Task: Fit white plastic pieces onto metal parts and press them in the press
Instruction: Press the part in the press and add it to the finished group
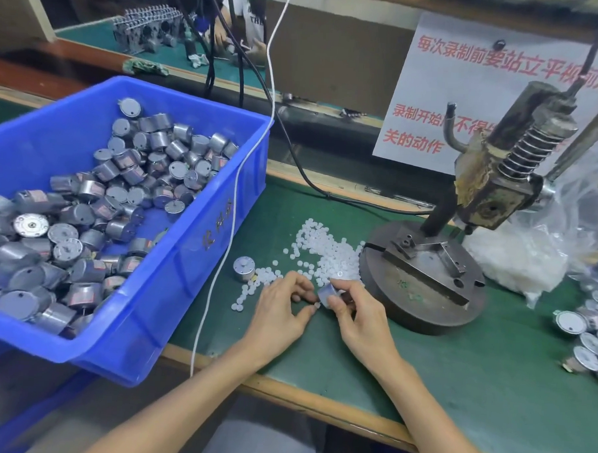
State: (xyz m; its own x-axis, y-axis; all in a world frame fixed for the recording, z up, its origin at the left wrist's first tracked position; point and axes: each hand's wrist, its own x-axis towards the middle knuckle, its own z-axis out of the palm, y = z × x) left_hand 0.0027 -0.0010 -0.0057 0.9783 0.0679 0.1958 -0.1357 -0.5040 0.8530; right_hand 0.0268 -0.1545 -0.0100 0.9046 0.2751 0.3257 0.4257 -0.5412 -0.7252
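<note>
My right hand (pixel 357 314) grips a small round metal part (pixel 327 292) just above the green mat. Facing it, my left hand (pixel 282 309) pinches a tiny white plastic piece (pixel 317 305) between thumb and fingers, right at the metal part's face. A loose pile of white plastic pieces (pixel 324 251) lies on the mat just beyond both hands. Another metal part (pixel 243 267) stands alone to the left of the pile. The hand press (pixel 426 266), with a round base and a sprung ram, stands to the right of the hands; its fixture holds nothing.
A blue bin (pixel 173 255) full of metal parts overhangs the bench edge on the left. A white cable (pixel 233 206) hangs across its right wall. A clear bag of white pieces (pixel 529 257) sits behind the press. Several metal parts (pixel 587 338) lie at far right.
</note>
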